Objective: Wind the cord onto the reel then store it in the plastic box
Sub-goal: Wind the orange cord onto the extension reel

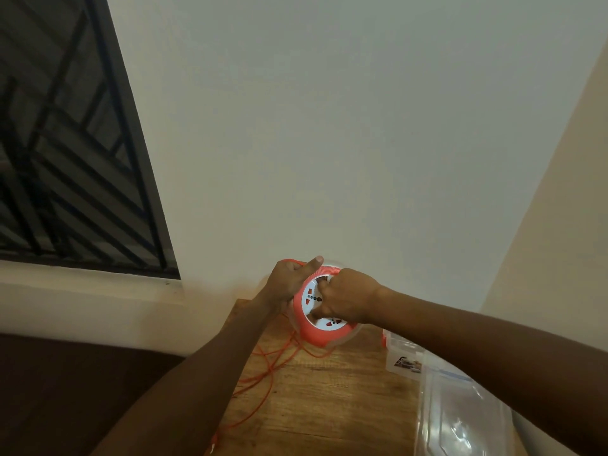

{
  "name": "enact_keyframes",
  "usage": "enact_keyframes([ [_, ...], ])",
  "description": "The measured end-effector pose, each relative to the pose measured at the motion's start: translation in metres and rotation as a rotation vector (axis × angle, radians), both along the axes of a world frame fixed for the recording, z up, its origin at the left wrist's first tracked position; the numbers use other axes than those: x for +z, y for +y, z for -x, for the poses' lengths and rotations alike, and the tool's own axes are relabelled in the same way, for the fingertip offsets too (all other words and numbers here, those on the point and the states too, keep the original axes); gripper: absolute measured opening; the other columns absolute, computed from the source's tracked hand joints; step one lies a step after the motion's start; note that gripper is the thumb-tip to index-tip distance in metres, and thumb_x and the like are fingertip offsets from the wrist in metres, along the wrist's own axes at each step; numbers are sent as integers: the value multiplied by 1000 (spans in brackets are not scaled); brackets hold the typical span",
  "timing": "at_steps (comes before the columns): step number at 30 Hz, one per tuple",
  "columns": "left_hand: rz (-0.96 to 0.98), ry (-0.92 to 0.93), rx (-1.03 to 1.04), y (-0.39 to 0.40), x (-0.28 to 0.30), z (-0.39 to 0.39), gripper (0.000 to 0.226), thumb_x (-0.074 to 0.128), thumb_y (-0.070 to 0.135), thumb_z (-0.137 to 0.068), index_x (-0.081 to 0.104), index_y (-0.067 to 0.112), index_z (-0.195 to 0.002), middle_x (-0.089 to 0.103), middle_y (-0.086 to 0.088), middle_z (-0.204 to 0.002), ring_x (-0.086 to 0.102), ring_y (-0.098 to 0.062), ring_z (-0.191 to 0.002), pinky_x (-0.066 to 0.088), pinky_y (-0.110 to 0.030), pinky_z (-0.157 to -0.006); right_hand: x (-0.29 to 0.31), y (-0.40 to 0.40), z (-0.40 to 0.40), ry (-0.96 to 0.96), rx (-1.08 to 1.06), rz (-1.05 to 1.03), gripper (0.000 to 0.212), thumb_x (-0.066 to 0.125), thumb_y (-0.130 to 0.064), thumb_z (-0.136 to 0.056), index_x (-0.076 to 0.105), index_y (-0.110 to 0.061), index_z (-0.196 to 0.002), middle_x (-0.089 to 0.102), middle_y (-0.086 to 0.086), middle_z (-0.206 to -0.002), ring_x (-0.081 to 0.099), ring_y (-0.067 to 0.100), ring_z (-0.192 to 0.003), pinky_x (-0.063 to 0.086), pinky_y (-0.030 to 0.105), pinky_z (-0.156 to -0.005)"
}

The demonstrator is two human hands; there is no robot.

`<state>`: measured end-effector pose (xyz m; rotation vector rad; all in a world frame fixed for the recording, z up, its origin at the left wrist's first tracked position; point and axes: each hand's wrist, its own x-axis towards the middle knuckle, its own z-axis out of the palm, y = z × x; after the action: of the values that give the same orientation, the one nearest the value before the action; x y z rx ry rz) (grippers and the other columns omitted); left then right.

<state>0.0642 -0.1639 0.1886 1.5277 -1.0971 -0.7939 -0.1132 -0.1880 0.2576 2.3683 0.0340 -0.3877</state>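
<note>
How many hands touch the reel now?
2. The left hand grips the reel at its upper left rim; the right hand lies on its white face, fingers curled there.

One reel [324,311]; one cord [263,383]; one plastic box [460,416]; two hands, left [289,284], right [348,299]

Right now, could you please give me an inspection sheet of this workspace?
Surface: wooden table, part in view.
Job's things: orange and white reel held above the table; clear plastic box at right, partly hidden by the right arm.
Clutter: nothing seen.
Hands: left hand grips the reel's rim, thumb over the top; right hand curled on the reel's white face.
Cables: orange cord trails loose from the reel across the table.
Surroundings: pale wall; barred window at left.
</note>
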Motion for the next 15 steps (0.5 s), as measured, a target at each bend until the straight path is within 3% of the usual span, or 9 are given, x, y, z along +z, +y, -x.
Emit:
enact_keyframes([
  [3, -15, -9, -2, 2, 3, 1, 47, 67, 57, -93, 78, 14, -80, 82, -2, -78, 79, -19, -66, 61, -28, -62, -10, 1, 2, -125, -62, -60, 70, 73, -37, -84, 41, -19, -144, 61, 14, -127, 65, 33, -104, 55, 45, -82],
  [7, -2, 28, 24, 3, 10, -1, 47, 66, 59, -91, 79, 14, -90, 83, -3, -83, 81, -24, -72, 64, -30, -62, -29, 13, 3, -401, -317, -121, 82, 67, -45, -84, 32, -6, -148, 60, 20, -128, 67, 38, -98, 56, 49, -78],
  [12, 32, 35, 80, 1, 5, -1, 63, 68, 55, -92, 75, -7, -93, 79, -21, -87, 78, -37, -76, 64, -38, -71, -45, 19, -6, -714, -618, -394, 77, 49, -54, -92, 24, -13, -152, 59, 11, -133, 63, 30, -109, 52, 43, -87],
  [15, 35, 40, 87, 3, 2, -2, 58, 68, 53, -94, 76, -4, -90, 80, -19, -83, 78, -34, -73, 63, -34, -66, -53, 21, -5, -770, -684, -543, 73, 48, -52, -92, 21, -20, -152, 54, 8, -139, 59, 29, -116, 50, 43, -92],
])
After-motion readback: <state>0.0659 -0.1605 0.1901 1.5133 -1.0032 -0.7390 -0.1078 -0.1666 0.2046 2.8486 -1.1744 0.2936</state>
